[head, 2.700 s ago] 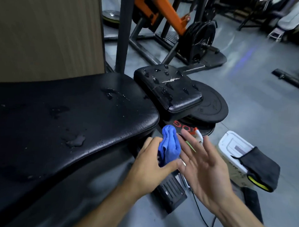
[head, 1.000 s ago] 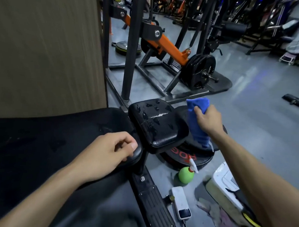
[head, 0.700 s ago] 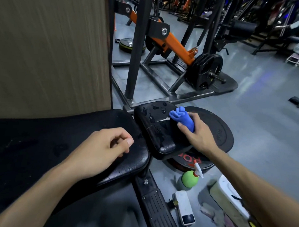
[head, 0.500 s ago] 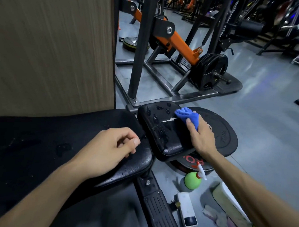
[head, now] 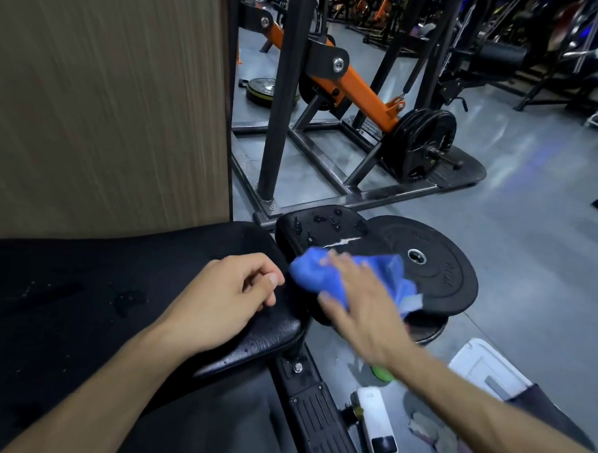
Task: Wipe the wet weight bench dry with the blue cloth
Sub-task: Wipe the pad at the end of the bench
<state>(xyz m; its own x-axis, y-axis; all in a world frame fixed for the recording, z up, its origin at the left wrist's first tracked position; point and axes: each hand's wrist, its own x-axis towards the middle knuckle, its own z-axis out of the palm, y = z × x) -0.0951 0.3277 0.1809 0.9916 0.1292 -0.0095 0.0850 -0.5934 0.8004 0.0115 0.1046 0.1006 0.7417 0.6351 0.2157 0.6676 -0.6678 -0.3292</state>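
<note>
The black weight bench has a long pad at the left and a small seat pad past its end. Water drops sit on the seat pad's far part, and wet patches show on the long pad. The blue cloth lies spread on the near part of the seat pad. My right hand presses flat on the cloth with straight fingers and is blurred by motion. My left hand rests on the end of the long pad, fingers curled, holding nothing.
A black weight plate lies under the seat pad's right side. On the floor below are a green spray bottle, a white device and a white box. A wood panel and a black rack stand behind.
My right hand took the cloth from my left, carried it up over the seat pad and now sweeps it toward me, flattened. My left hand settled on the long pad and stayed.
</note>
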